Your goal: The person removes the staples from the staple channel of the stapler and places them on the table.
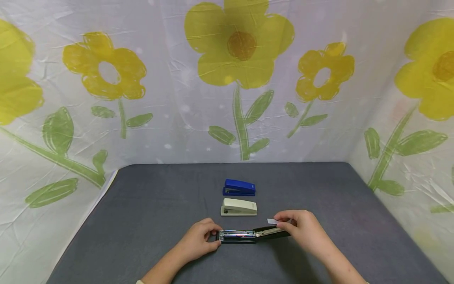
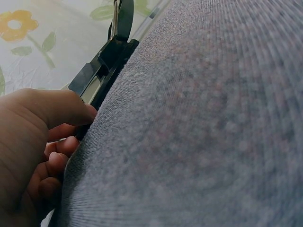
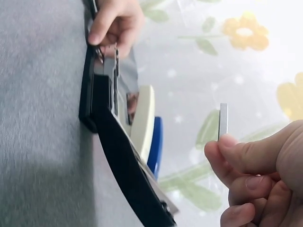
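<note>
A black stapler [image 1: 237, 240] lies opened out on the cloth, its top cover [image 3: 125, 165] swung back to the right and its metal staple channel exposed. My left hand [image 1: 199, 240] holds the stapler's left end between thumb and fingers; in the left wrist view, the thumb [image 2: 71, 108] lies along that end. Over the raised cover, my right hand [image 1: 301, 229] pinches a short silvery strip of staples [image 3: 223, 121] between thumb and index finger. The strip sticks out beyond the fingertips, apart from the stapler. Its pinched end is hidden.
Behind the black stapler stands a cream stapler [image 1: 239, 207], and beyond that a blue stapler [image 1: 239, 187]. Grey cloth covers the table [image 1: 159, 197]. A white curtain with yellow flowers [image 1: 170, 118] hangs along the back and sides.
</note>
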Tool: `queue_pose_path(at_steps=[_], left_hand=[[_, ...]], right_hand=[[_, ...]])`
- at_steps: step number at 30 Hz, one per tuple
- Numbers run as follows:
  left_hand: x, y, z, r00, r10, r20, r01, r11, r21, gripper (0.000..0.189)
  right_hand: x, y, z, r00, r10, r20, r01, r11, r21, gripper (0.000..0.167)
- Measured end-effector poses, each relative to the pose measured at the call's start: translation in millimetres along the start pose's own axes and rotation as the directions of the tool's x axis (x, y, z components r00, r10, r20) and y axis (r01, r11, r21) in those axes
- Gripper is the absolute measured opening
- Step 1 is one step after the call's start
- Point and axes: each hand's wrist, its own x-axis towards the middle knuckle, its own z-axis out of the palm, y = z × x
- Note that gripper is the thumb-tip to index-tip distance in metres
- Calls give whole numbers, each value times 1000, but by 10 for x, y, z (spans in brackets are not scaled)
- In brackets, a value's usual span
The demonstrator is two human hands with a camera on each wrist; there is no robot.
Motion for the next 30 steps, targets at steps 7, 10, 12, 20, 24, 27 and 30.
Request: queue_pose_path(at_steps=[7,10,12,20,24,27,30], left_hand=[[4,-11,5,1000,12,-8,-12,1000,-1,25],[-1,-11,5,1000,10,-8,-10,1000,-5,25],[-4,-9,5,1000,7,-6,-7,1000,-7,25],[-4,6,5,1000,-3,2,3,1000,-7,25],[-3,4,5,1000,-9,2,9,1000,-6,26],[3,1,4,1000,-6,3,6,1000,-9,26],[5,-1,3,1000,2,1,-2,1000,-13,26]], right_hand=[[-84,58,-162,998,54,-31,-55,997,-44,13],[-124,99,-228,997,71,-33,-73,995,-62,14],[-148,133,-271,996,82,-34,-85,993,-76,15],[-220,270,-412,996,71,-53,-78,986,-149,14],[-230,361,-470,997,49,-62,-60,979,-196,14],[-239,446,-508,997,51,-60,-63,974,-218,13],[-256,532,-531,996,49,-69,-63,971,-229,13]])
